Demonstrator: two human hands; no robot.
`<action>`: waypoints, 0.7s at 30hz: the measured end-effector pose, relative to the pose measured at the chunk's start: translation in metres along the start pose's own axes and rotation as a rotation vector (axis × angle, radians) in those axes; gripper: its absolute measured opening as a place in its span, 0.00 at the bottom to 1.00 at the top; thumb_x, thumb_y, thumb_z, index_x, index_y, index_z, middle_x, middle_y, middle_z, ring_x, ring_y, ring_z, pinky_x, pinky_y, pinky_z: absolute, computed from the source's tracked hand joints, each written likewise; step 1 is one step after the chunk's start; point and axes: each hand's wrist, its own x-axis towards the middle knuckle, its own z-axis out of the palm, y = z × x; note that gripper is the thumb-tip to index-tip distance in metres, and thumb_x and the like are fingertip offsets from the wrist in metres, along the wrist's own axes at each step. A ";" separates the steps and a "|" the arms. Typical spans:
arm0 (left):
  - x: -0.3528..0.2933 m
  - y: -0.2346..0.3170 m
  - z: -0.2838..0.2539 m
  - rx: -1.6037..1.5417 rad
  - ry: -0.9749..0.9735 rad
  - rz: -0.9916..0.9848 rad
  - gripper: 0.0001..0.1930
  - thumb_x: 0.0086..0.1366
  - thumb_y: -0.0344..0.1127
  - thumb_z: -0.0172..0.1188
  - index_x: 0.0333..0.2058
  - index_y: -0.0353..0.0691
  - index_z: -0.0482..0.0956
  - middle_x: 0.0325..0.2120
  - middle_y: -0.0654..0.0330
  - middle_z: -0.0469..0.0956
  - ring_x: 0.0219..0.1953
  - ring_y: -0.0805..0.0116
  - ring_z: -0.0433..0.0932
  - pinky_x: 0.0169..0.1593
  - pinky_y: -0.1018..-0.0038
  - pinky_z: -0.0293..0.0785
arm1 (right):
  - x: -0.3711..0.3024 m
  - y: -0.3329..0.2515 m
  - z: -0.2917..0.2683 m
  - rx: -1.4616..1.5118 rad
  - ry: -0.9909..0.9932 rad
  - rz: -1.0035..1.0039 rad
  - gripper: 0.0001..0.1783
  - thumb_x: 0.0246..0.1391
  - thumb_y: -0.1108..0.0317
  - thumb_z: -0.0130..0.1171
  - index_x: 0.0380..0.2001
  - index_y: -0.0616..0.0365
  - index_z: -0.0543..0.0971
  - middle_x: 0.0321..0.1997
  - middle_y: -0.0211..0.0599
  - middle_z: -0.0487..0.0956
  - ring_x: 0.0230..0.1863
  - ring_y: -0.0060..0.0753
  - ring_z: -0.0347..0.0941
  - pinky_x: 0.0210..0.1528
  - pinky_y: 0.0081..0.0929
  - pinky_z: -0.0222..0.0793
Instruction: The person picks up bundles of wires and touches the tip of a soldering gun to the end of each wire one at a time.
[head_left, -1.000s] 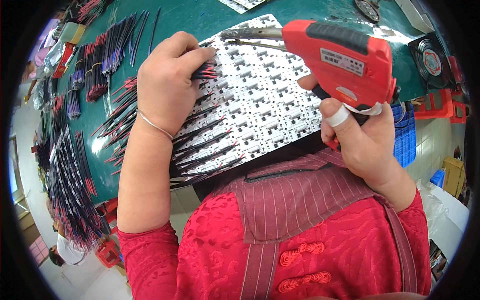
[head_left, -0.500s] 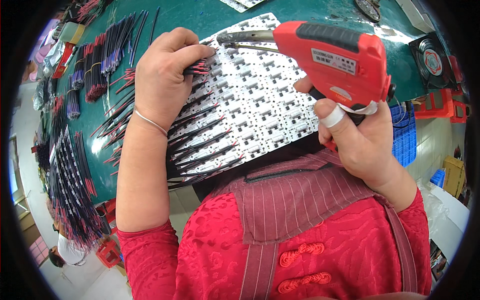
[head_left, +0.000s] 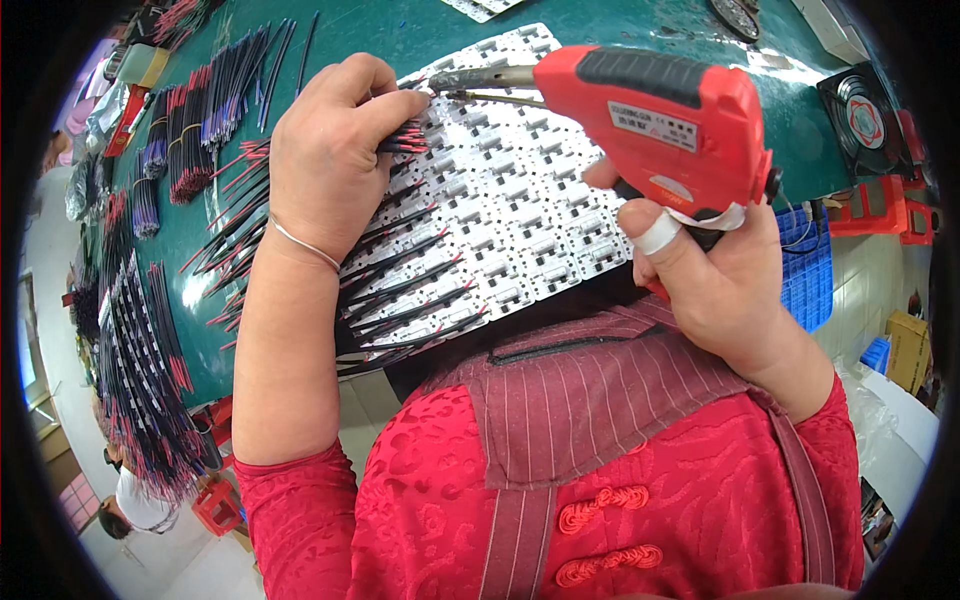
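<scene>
A white panel of small circuit boards point(head_left: 500, 210) lies on the green table point(head_left: 400, 40) in front of me, with red-and-black wires point(head_left: 400, 260) fixed along its left rows. My left hand point(head_left: 325, 160) presses down on the wires at the panel's upper left, fingertips at the top row. My right hand point(head_left: 710, 285) grips a red pistol-shaped soldering gun point(head_left: 660, 120). Its metal tip point(head_left: 450, 80) points left and touches the panel right beside my left fingertips. A white band wraps one right finger.
Bundles of red-and-black wires point(head_left: 190, 130) lie on the table at the upper left, and more finished wired strips point(head_left: 140, 370) hang at the left edge. A small black fan point(head_left: 865, 120) stands at the upper right, with a blue crate point(head_left: 805, 270) and red stools below it.
The soldering gun has slid a little to the left, bringing its tip up against my left fingertips. My left hand has stayed on the wires.
</scene>
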 end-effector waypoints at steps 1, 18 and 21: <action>0.000 0.000 0.000 0.005 -0.007 -0.013 0.24 0.40 0.12 0.57 0.36 0.43 0.84 0.32 0.60 0.75 0.35 0.60 0.77 0.38 0.69 0.74 | 0.000 0.000 0.000 0.021 0.006 -0.002 0.16 0.56 0.76 0.65 0.47 0.65 0.77 0.42 0.38 0.83 0.43 0.25 0.78 0.47 0.25 0.73; 0.001 0.009 -0.016 0.063 0.213 0.100 0.25 0.38 0.16 0.59 0.39 0.42 0.85 0.31 0.60 0.75 0.35 0.58 0.75 0.37 0.67 0.73 | -0.011 -0.005 -0.007 0.069 0.013 -0.033 0.13 0.64 0.69 0.57 0.49 0.65 0.75 0.50 0.43 0.80 0.23 0.17 0.69 0.25 0.20 0.69; -0.005 0.018 -0.016 -0.030 0.201 -0.004 0.27 0.39 0.15 0.60 0.42 0.41 0.84 0.30 0.58 0.74 0.35 0.58 0.75 0.36 0.66 0.74 | -0.012 -0.006 -0.008 0.068 0.002 -0.020 0.13 0.64 0.70 0.56 0.48 0.65 0.74 0.50 0.44 0.80 0.24 0.17 0.70 0.26 0.20 0.69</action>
